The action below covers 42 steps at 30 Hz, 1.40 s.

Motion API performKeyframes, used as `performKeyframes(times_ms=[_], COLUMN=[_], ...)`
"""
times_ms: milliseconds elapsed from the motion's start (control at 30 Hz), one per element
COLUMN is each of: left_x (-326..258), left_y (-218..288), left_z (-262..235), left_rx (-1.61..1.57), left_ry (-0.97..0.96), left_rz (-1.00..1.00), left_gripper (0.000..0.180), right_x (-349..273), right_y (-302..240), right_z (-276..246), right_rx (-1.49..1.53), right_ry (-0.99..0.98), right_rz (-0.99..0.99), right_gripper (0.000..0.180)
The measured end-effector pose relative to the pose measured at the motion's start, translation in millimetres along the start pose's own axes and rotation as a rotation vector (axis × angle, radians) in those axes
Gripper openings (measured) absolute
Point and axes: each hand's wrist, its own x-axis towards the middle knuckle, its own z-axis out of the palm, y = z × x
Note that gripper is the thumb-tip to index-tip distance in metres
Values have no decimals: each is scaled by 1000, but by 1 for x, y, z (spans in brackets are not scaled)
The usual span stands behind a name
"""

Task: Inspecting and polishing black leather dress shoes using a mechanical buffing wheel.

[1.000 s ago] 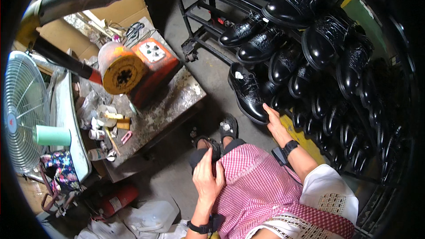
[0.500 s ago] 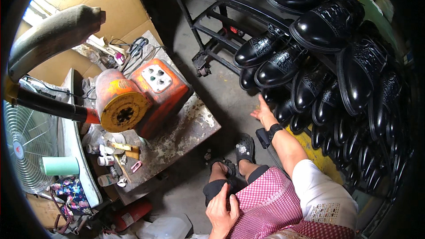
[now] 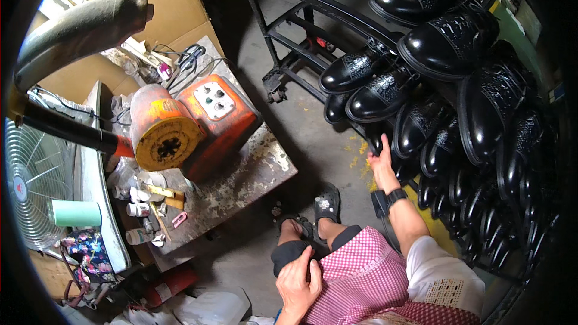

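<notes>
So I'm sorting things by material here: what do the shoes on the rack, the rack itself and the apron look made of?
The shoes look like glossy black leather, possibly synthetic: bright highlights, with textured panels on some uppers. The rack seems to be black-painted metal tubing, thin and rigid. The apron is woven cloth, matte, in a pink and white check that folds softly under the left hand.

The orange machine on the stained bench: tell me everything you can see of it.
The orange machine is a boxy metal unit with worn, grimy orange paint. Its tilted top face carries a pale panel with four round knobs. At its left sits a rusty orange cylinder, whose yellowish round end with a dark star-shaped centre faces the camera. A black bar with an orange tip meets the cylinder. It rests on the stained grey bench; cables lie behind. Neither hand touches it.
</notes>
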Motion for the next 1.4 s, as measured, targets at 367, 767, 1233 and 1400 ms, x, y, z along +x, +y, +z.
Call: performKeyframes(times_ms=[367, 767, 1233, 1400], left_x=[-13, -24, -26, -28], left_y=[-2, -7, -13, -15], left_z=[5, 2, -4, -7], left_rx=[-44, -101, -179, -145], left_ry=[43, 161, 198, 144], left_rz=[37, 56, 122, 106], left_gripper=[26, 23, 21, 21], right_x=[-215, -291, -328, -337], right_y=[-93, -98, -68, -50], right_z=[-130, -57, 63, 120], right_rx=[-624, -768, -893, -782], right_ry=[-721, -1044, -1003, -1018], right_rz=[199, 40, -700, -864], right_gripper=[70, 81, 62, 58])
